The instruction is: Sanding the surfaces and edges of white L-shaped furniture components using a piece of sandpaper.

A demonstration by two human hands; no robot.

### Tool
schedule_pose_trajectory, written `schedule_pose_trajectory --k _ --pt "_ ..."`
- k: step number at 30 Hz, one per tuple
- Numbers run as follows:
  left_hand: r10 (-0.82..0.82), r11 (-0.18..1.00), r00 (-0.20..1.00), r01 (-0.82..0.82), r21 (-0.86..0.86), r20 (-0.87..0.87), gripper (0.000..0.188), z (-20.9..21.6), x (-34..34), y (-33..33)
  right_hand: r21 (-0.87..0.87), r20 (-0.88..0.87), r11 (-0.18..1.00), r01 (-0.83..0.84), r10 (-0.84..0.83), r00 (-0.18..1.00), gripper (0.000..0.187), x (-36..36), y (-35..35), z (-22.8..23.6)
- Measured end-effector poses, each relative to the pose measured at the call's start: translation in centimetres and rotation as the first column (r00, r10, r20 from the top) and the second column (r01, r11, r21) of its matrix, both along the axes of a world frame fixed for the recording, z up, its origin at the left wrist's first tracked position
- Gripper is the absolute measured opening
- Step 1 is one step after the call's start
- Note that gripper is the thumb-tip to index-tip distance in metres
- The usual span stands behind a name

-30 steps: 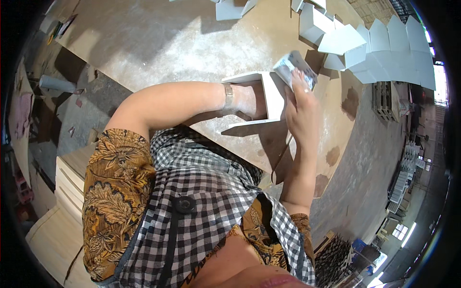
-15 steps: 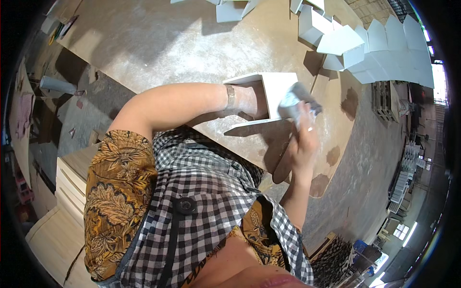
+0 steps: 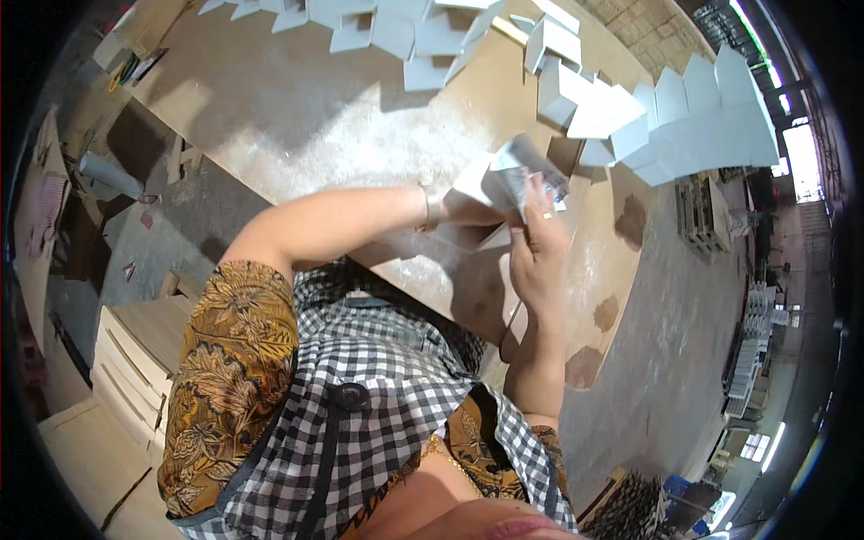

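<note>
A white, open-sided box piece point(image 3: 472, 180) is at the middle of the table, tilted and partly covered by my arm and the sheet. My left hand point(image 3: 468, 211) reaches into the piece; its fingers are hidden. Over the piece's right side, my right hand point(image 3: 538, 245) grips a grey, bent sheet that looks like sandpaper point(image 3: 515, 169). Motion smears the sheet and the fingers on it. The sheet appears to lie against the white surface, though the blur hides the exact contact.
Pale dust covers the brown tabletop point(image 3: 333, 148). Rows of white box pieces point(image 3: 387, 31) line its far side, with more white pieces point(image 3: 693, 126) at the far right. A wooden drawer unit point(image 3: 135, 360) stands at lower left. Pallets point(image 3: 702, 211) sit on the floor at right.
My right hand has moved left and slightly up with the grey sheet. The white piece has tilted in my left hand's hold. The view has shifted, so more white pieces show at the far side.
</note>
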State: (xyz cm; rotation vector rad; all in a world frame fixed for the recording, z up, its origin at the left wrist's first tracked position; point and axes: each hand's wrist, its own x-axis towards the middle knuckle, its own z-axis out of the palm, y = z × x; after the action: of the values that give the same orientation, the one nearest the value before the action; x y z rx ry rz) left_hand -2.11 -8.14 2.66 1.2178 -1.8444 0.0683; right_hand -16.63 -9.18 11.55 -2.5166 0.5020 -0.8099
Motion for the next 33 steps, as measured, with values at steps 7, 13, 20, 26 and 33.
schedule_pose_trajectory --k 7,13,20,26,33 --pt "-0.022 0.884 1.0 0.017 0.468 0.005 0.041 6.4 0.2 5.8 -0.194 -0.289 0.97 -0.15 0.089 0.953 0.046 -1.4 4.1 -0.7" --pt "0.052 0.928 0.999 -0.051 0.369 0.009 0.041 8.6 0.1 6.6 -0.097 -0.214 0.977 0.188 -0.205 0.955 0.041 -0.4 -0.8 -1.5" --pt "0.069 0.947 0.995 -0.043 0.318 -0.073 0.041 9.7 0.0 5.0 -0.092 -0.161 0.982 -0.165 0.149 0.976 0.043 0.4 3.0 -2.8" --pt "0.05 0.965 0.987 -0.008 0.263 -0.151 0.04 10.1 0.2 4.7 0.03 -0.101 0.995 -0.098 0.101 0.99 0.043 -1.9 3.1 -1.9" --pt "-0.037 0.942 0.938 0.149 0.302 -0.346 0.04 10.3 0.9 6.4 0.049 -0.23 0.998 0.042 -0.03 0.973 0.034 2.0 0.4 -1.5"
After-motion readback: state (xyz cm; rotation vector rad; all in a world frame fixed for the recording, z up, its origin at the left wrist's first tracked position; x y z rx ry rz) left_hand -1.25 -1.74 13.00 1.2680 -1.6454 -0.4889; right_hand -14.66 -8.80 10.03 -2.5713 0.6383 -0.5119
